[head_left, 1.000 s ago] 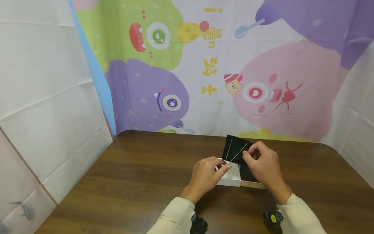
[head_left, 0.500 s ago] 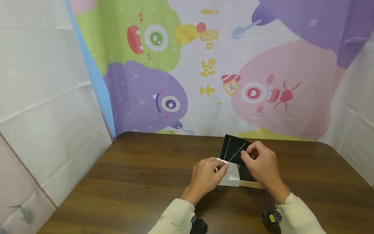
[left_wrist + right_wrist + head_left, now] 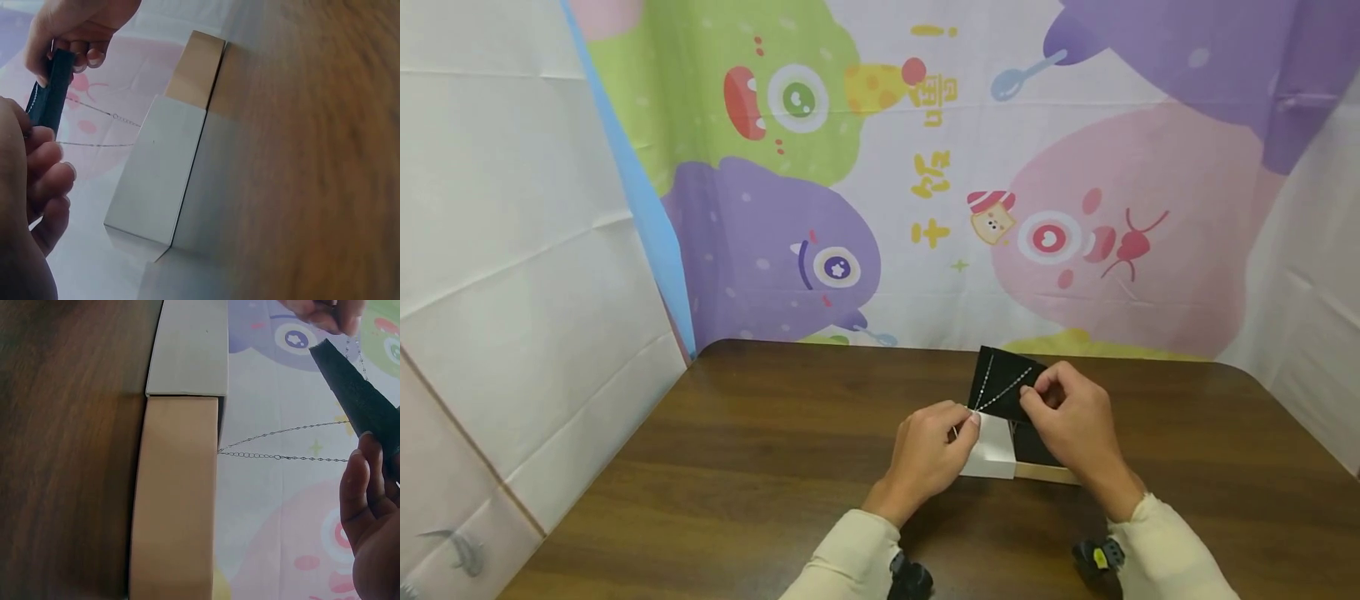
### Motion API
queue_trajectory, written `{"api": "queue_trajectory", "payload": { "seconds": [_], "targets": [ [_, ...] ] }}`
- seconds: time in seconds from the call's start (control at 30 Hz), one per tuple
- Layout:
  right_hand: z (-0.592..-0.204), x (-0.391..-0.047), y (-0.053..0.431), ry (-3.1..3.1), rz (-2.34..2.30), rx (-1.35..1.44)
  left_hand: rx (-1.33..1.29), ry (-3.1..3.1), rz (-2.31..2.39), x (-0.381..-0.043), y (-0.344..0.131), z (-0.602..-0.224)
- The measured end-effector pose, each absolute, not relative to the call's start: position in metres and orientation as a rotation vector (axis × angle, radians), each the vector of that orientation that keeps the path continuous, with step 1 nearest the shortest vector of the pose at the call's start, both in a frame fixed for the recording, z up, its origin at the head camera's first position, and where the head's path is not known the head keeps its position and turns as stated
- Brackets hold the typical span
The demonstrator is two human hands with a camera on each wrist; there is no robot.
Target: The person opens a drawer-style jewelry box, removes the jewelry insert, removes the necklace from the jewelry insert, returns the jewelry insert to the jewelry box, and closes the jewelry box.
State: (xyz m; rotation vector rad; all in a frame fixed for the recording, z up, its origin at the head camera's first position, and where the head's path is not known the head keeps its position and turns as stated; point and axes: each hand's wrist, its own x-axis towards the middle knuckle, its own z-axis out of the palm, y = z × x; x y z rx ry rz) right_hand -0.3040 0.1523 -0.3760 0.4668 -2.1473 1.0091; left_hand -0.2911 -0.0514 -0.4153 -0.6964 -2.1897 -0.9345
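Observation:
My right hand (image 3: 1078,425) grips a black jewellery pad (image 3: 1006,371) at its right edge, thumb in front, and keeps it tilted above an opened box. A thin silver necklace (image 3: 1006,391) runs across the pad's face in a V. At the V's point, near the pad's lower left corner, my left hand (image 3: 928,446) pinches the chain between thumb and fingertips. Behind the pad, in the right wrist view, two chain strands (image 3: 300,458) stretch down to the box edge. The box has a white sleeve (image 3: 156,169) and a tan drawer (image 3: 197,69) slid partly out.
The box lies on a dark wooden table (image 3: 760,450). A printed cartoon curtain (image 3: 940,300) hangs behind the table's far edge, and pale cloth panels (image 3: 527,217) stand at both sides. Black wrist cameras (image 3: 912,575) sit by the cream sleeves.
My left fingertips have moved slightly up and left with the necklace's V point, now close to the pad's lower left corner. The right hand and the pad stay almost still.

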Motion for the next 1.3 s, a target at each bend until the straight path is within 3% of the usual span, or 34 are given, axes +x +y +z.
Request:
{"api": "queue_trajectory", "payload": {
  "seconds": [1.3],
  "targets": [
    [-0.373, -0.302, 0.156, -2.166, 1.05, 0.528, -0.562, -1.895, -0.926, -0.305, -0.066, -0.405]
  ]
}}
